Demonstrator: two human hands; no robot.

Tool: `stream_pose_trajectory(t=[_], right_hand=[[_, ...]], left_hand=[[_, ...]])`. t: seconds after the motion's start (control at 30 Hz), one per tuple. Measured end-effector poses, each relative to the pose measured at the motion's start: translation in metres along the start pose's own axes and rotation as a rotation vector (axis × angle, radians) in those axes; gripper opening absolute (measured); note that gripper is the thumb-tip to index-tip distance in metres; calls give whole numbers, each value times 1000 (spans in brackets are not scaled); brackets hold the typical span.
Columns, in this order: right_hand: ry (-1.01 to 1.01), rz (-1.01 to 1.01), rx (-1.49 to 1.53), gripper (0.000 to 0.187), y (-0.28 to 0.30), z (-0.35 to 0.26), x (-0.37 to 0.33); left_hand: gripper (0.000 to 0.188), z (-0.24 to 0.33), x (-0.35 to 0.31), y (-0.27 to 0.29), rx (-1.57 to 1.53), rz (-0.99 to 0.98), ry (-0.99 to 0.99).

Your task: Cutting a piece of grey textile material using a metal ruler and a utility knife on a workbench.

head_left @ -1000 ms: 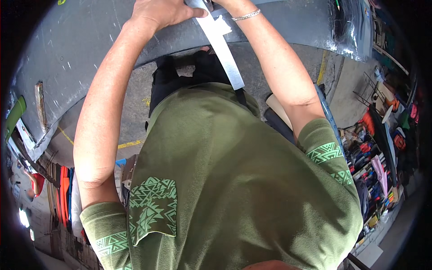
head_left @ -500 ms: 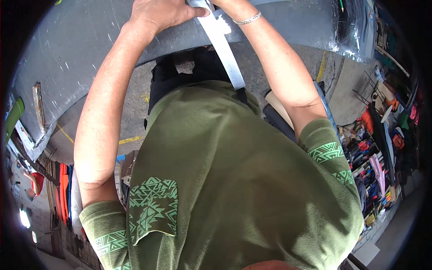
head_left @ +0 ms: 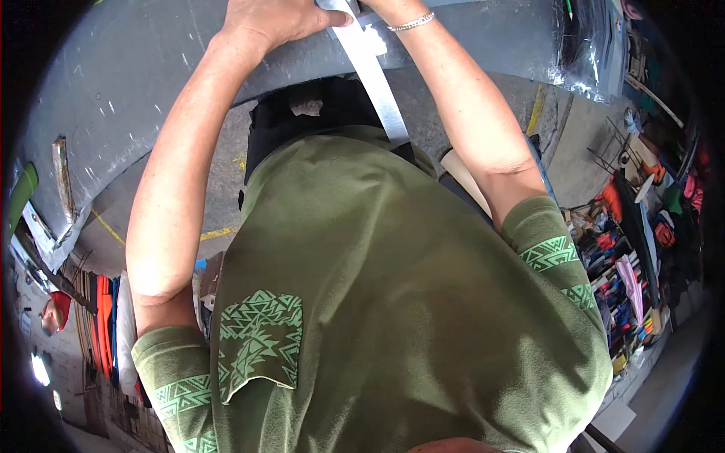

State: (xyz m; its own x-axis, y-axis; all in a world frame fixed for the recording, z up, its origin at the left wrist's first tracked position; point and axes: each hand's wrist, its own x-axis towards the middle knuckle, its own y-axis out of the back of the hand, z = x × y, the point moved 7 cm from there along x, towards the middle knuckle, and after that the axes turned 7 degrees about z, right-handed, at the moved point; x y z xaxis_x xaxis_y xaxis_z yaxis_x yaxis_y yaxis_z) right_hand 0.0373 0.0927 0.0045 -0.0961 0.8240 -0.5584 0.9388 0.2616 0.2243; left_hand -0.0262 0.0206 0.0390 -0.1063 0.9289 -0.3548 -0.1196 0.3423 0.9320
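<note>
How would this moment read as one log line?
left hand: pressing long flat metal strip | right hand: cut off at top | surface: grey scratched workbench

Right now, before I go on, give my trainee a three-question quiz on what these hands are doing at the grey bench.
1. True or false: the left hand rests on the long flat metal strip.
2. What does the right wrist wear? A) silver chain bracelet B) black watch C) nothing
3. Which surface lies under the strip's upper end?

Key: 1 true, thumb on it; 2 A; 3 the scuffed grey worktop.
</note>
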Motion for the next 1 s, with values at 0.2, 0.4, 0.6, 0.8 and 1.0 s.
stream_pose_trajectory(t=[0.2, 0.4, 0.6, 0.8, 1.0], right_hand=[[419, -336, 136, 36, 19, 34, 16], [737, 127, -369, 40, 115, 9, -93], [220, -56, -694, 54, 119, 133, -173], [191, 281, -654, 47, 132, 148, -181], [341, 478, -777, 43, 207, 126, -155]], left_hand=[[122, -6, 6, -11, -274, 158, -269], [131, -18, 11, -36, -73, 177, -97], [120, -26, -5, -48, -315, 393, -161], [85, -5, -49, -44, -471, 498, -333], [65, 12, -63, -59, -273, 412, -544]])
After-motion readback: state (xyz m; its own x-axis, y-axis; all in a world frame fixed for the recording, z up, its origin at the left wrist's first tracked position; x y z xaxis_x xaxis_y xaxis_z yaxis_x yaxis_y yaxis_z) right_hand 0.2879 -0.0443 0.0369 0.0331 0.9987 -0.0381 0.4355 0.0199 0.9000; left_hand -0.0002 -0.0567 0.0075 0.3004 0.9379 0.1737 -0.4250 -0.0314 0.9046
